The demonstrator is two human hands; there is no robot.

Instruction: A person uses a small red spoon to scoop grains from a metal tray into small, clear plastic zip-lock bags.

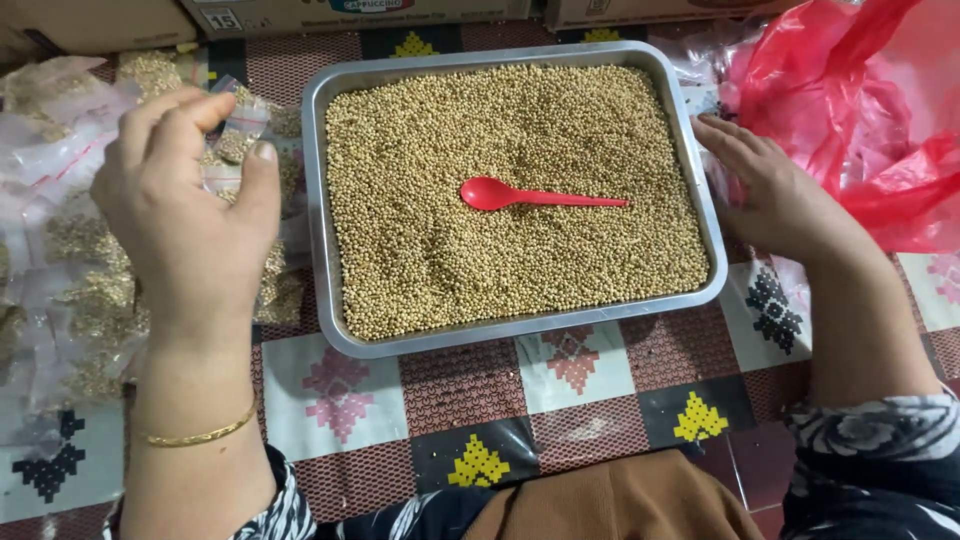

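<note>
Pouch (232,140), small, clear and holding seeds, sits pinched between the thumb and fingers of the left hand (190,215), just left of the tray (520,328). Right hand (775,195) rests open and empty against the tray's right rim. Farther in, a red spoon (535,195) lies on the seeds (500,120).

Left hand (190,215): raised, back toward the camera, fingers curled, thumb and fingertips pinched together at the top. Wrist straight, ringed by a thin gold bangle (198,436); forearm bare up to a patterned sleeve at the lower edge. Right hand (775,190): palm down, fingers extended and held together, pointing up-left. Right forearm bare, angled in from the lower right, patterned sleeve (880,450) at the elbow.
</note>
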